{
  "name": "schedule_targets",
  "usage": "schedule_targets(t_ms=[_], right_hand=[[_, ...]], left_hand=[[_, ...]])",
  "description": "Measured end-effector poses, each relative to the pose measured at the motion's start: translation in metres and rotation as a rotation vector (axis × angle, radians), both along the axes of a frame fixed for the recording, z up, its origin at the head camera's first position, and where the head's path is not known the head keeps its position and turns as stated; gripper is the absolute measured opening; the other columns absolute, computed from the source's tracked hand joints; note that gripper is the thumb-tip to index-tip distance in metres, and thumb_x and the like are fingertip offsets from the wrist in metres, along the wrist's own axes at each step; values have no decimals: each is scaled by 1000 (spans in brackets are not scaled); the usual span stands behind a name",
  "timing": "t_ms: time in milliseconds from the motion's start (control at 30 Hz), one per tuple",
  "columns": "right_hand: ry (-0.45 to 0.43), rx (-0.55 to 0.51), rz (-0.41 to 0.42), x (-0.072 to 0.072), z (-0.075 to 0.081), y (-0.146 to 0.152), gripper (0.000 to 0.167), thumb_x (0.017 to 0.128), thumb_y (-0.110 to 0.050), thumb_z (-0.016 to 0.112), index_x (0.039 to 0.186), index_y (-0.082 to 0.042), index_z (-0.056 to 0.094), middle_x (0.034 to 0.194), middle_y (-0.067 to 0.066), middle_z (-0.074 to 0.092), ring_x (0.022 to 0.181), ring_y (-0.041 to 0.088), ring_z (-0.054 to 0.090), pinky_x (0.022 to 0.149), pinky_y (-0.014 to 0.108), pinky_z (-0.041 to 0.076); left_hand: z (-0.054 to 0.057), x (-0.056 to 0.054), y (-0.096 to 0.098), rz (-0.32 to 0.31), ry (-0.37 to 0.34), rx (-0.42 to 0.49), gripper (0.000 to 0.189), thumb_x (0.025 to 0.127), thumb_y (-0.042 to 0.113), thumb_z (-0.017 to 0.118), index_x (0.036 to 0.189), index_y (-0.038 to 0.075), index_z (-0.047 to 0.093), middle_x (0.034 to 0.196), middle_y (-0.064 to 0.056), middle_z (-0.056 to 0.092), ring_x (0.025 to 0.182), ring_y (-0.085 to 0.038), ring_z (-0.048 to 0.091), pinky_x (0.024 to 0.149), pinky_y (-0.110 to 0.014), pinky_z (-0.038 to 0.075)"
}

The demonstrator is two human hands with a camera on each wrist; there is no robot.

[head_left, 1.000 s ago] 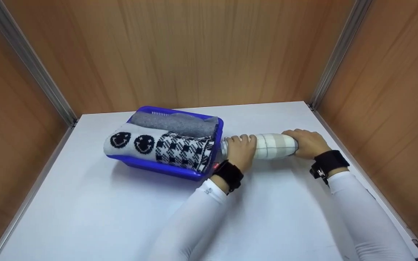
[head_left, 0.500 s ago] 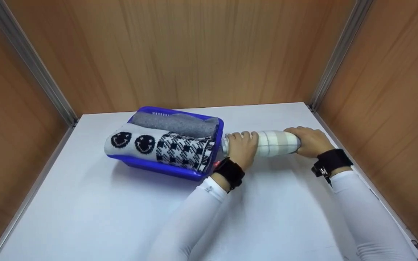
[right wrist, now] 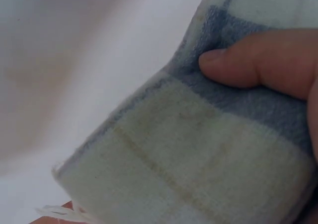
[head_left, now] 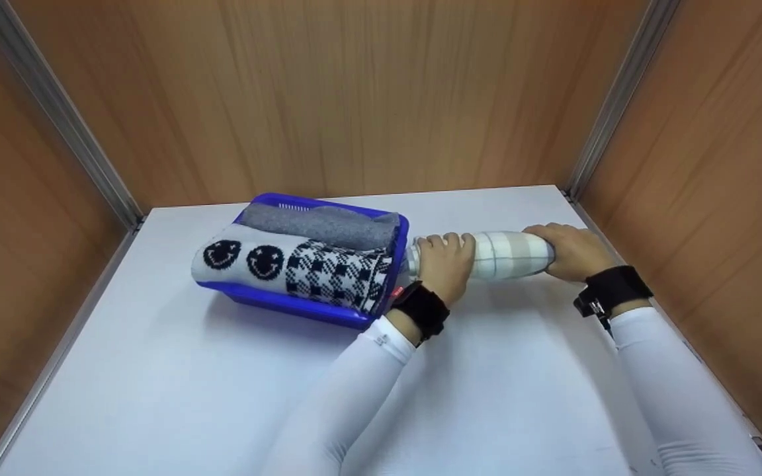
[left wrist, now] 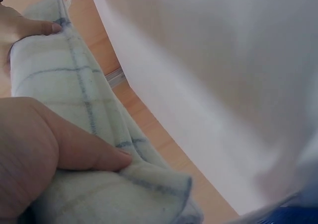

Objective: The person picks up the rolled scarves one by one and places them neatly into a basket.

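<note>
Both hands hold a folded, rolled plaid scarf (head_left: 507,254), cream with beige bands and thin blue lines, just right of a blue basket (head_left: 292,309). The left hand (head_left: 446,271) grips its left end near the basket, fingers over the top; in the left wrist view the left thumb (left wrist: 94,144) presses along the folded edge. At the scarf's right end, the right hand (head_left: 573,251) curls round it. The right wrist view shows that thumb (right wrist: 263,60) pressing a blue-grey band, and pale fringe (right wrist: 62,213) at a corner. The fingers beneath the scarf are hidden.
In the basket lie a grey rolled cloth (head_left: 321,226) and a white-and-black knitted roll (head_left: 265,262) with smiling faces and houndstooth, sticking out past the left rim. The basket stands on a white table (head_left: 156,390) enclosed by wood-grain panels (head_left: 354,99).
Both hands have shifted the plaid scarf slightly to the right and away from the body, the right end rising most in view. The basket and its rolls have stayed in place.
</note>
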State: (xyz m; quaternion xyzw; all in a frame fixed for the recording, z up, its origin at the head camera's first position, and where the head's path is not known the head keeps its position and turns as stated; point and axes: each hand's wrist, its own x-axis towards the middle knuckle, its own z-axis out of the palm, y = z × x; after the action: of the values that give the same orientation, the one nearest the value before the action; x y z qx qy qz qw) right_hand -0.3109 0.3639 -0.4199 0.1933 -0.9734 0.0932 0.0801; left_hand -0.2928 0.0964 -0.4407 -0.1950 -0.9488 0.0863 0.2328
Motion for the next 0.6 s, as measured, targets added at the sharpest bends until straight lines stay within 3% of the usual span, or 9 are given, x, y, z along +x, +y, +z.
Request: schedule_targets(t_ms=[400, 600], right_hand=[[-24, -20, -23, 3, 17, 1, 59, 86, -8, 83, 141, -20, 68, 128, 15, 75, 115, 38, 69, 96, 64, 55], [10, -15, -27, 4, 25, 0, 56, 87, -10, 83, 140, -21, 69, 128, 13, 76, 113, 37, 69, 93, 63, 55]], left_hand=[[16, 2, 0, -9, 31, -15, 41, 102, 31, 67, 141, 17, 63, 126, -8, 77, 111, -35, 76, 98, -54, 60], [24, 0, 0, -10, 58, -22, 38, 103, 31, 66, 138, 18, 64, 123, -7, 78, 109, -35, 76, 97, -54, 61]])
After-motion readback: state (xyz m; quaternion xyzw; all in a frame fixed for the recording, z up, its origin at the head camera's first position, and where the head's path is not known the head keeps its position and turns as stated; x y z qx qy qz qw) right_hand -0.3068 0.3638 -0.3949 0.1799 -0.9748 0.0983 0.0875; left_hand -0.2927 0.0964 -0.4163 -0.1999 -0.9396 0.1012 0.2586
